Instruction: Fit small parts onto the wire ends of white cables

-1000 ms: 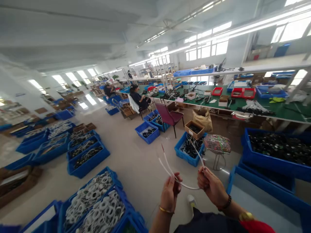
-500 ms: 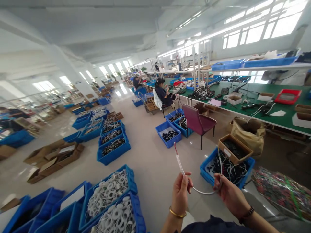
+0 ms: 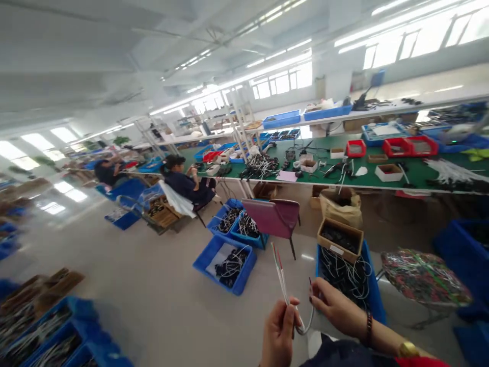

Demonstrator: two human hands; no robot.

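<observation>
My left hand [image 3: 280, 329] is closed around a white cable [image 3: 281, 283], pinching it between thumb and fingers. Above that hand the cable's stripped end stands up, with thin red and white wires splayed apart. Below, the cable bends in a loop towards my right hand [image 3: 332, 306], whose thumb and fingers are closed on its other end. A dark red wire tip shows just above the right fingertips. Under and beyond the right hand is a blue crate [image 3: 376, 300] full of black parts with white cables, and a cardboard box [image 3: 340, 239] rests on its back edge.
Ahead stands a maroon chair [image 3: 269, 219] beside blue crates [image 3: 225, 265] of cabled parts. A long green workbench [image 3: 321, 176] carries tools, red trays and cables. A co-worker [image 3: 187, 183] sits at it. A stool with a patterned cover [image 3: 424, 278] is at right.
The view has swung right, bringing more of the bench in. My hands have come closer together, and the cable between them now bends more tightly.
</observation>
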